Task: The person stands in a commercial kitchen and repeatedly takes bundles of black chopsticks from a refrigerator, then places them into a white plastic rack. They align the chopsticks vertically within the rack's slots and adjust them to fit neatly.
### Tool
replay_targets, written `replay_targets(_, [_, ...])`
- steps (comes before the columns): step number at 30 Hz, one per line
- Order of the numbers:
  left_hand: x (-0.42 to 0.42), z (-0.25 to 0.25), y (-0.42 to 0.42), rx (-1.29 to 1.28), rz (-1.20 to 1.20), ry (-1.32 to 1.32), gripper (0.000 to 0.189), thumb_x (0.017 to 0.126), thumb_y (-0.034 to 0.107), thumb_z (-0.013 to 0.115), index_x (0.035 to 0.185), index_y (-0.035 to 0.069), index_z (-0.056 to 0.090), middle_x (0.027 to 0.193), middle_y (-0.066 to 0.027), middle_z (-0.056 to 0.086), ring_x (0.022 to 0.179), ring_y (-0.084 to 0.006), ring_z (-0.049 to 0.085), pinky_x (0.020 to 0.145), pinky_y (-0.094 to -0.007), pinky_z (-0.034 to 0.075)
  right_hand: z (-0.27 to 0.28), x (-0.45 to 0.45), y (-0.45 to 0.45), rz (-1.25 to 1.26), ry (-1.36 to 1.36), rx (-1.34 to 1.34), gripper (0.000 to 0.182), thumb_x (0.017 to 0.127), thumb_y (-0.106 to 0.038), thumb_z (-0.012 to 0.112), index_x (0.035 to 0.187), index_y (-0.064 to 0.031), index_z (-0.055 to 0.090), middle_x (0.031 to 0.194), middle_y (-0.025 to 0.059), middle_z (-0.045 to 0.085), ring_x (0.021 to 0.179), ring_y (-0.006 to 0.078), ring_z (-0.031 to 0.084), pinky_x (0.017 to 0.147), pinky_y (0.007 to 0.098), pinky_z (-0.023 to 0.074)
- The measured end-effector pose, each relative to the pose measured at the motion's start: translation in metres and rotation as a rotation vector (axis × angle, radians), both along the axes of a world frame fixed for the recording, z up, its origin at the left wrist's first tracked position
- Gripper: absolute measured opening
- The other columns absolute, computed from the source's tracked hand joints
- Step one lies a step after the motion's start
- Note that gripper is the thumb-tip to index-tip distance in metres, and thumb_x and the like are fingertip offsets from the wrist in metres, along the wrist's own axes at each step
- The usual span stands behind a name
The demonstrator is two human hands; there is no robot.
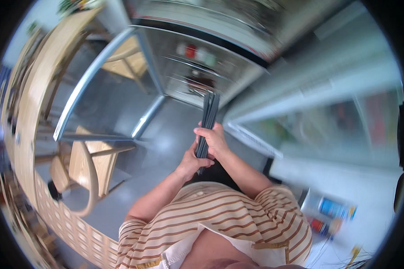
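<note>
A bundle of long, thin dark-grey sticks, which look like chopsticks, stands out in front of my body in both hands. My left hand grips its lower end, thumb across the front. Higher up, my right hand is closed around the middle, its thumb lying over the sticks. The two hands are close together. The upper ends of the sticks spread slightly, beyond my fingers.
A glass cabinet door with a metal frame hangs open at the left. Behind it, a cabinet shelf bears blurred items. Wooden chairs and a long wooden table are at left. A glass-fronted case is at right.
</note>
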State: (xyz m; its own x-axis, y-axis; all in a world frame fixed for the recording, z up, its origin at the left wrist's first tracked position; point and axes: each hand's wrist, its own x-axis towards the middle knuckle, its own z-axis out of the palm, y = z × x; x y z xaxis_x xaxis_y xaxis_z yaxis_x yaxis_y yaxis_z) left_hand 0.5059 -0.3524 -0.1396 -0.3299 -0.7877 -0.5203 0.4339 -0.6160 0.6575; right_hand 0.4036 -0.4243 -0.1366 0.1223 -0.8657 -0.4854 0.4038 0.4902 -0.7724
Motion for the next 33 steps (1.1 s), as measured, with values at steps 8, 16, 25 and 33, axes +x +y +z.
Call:
replay_targets(8, [-0.049,0.060,0.099,0.154,-0.744,0.215,0.030,0.060,-0.005,0.063,0.089,-0.002,0.055,0.071,-0.0100,0.055,0.062,-0.0228,0.057,0.060,-0.0338,0.048,0.060,-0.097,0.172,-0.368,-0.354,-0.002,0.043,0.075,-0.007,0.068,0.113,0.0009,0.049,0.078,0.0134,0.061,0.064,0.0242,0.060,0.064,0.0369,0.0528])
replay_targets(16, [-0.158,0.110,0.179,0.092,-1.249,0.341,0.045,0.062,0.008,0.068,0.103,-0.002,0.053,0.084,-0.0136,0.060,0.081,-0.0274,0.060,0.073,-0.0368,0.050,0.123,-0.196,0.297,-0.618,-0.512,-0.279,0.025,0.072,-0.001,0.066,0.092,-0.0026,0.051,0.063,0.0068,0.052,0.048,0.0174,0.051,0.045,0.0332,0.0430])
replay_targets(25, [-0.314,0.110,0.286,0.008,-1.740,0.105,0.032,0.066,-0.002,0.065,0.095,-0.001,0.053,0.081,-0.0122,0.060,0.075,-0.0221,0.061,0.071,-0.0326,0.050,0.157,-0.311,0.488,-1.054,-0.070,-0.314,0.039,0.073,-0.001,0.068,0.107,0.0009,0.051,0.075,0.0104,0.059,0.064,0.0191,0.061,0.059,0.0311,0.0490])
replay_targets(33, [-0.389,0.111,0.328,-0.063,-2.185,0.184,0.036,0.069,0.001,0.073,0.101,-0.001,0.056,0.087,-0.0078,0.062,0.084,-0.0147,0.059,0.080,-0.0286,0.046,0.170,-0.409,0.562,-1.156,0.469,-0.544,0.019,0.088,-0.015,0.058,0.096,0.0025,0.062,0.080,0.0083,0.063,0.071,0.0136,0.060,0.066,0.0271,0.0486])
